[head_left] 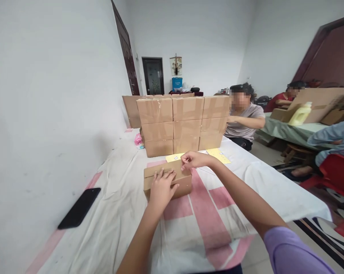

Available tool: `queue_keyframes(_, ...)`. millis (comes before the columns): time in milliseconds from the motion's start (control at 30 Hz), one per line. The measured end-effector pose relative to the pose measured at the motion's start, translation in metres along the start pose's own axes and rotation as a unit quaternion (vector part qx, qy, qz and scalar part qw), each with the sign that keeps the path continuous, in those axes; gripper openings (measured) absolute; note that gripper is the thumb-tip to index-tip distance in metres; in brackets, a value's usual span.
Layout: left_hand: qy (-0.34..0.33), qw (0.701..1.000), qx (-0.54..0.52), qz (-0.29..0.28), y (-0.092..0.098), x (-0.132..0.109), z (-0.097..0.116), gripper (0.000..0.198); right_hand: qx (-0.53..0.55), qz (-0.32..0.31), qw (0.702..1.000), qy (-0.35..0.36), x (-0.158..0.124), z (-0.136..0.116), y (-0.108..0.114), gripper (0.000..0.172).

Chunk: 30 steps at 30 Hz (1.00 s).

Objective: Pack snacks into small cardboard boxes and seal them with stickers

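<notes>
A small brown cardboard box [179, 189] lies on the cloth-covered table in front of me, its top flaps folded down with a seam along them. Across the top of it rests my left hand [163, 186], fingers spread and pressing on the flaps. My right hand [193, 160] is at the box's far right corner, thumb and fingers pinched together. Whatever is in that pinch is too small to make out. Just behind the box lie a yellow sheet [174, 157] and another yellow paper [218, 155].
A wall of stacked cardboard boxes [186, 123] stands behind. A black phone [79, 208] lies at left on the tablecloth [117, 213]. A person [246, 114] sits beyond the stack. At right are another table with a yellow bottle [301, 114] and a red chair [336, 175].
</notes>
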<state>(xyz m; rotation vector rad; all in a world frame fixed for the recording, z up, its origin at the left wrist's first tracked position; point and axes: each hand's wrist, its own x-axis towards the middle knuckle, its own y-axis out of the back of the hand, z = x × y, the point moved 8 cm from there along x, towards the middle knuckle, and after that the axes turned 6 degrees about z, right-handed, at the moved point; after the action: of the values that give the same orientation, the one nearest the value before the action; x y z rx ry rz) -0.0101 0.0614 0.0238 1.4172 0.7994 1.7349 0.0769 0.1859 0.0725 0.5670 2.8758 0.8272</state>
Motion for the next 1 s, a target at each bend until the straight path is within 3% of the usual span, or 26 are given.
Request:
queue_keyframes(133,0.007,1.000,-0.007,0.011,0.001,0.002,-0.003,0.041,-0.099,-0.060,0.993,-0.024,0.028,-0.008,-0.010,0.026)
queue_keyframes(267,0.045,0.999,-0.006,0.025,0.001,0.000,-0.012,0.046,-0.180,-0.095,0.976,-0.073,0.033,-0.015,-0.010,0.016)
queue_keyframes(600,0.033,0.997,0.005,0.069,0.002,-0.005,-0.006,0.051,-0.264,-0.174,0.943,-0.106,0.034,-0.042,-0.026,0.022)
queue_keyframes(833,0.073,0.993,-0.049,0.081,0.003,-0.009,-0.017,0.070,-0.294,-0.210,0.927,-0.098,0.053,-0.031,-0.041,0.027)
queue_keyframes(1000,0.019,0.997,-0.032,0.069,0.007,-0.011,-0.010,0.053,-0.290,-0.239,0.919,-0.122,0.066,-0.018,-0.047,0.022)
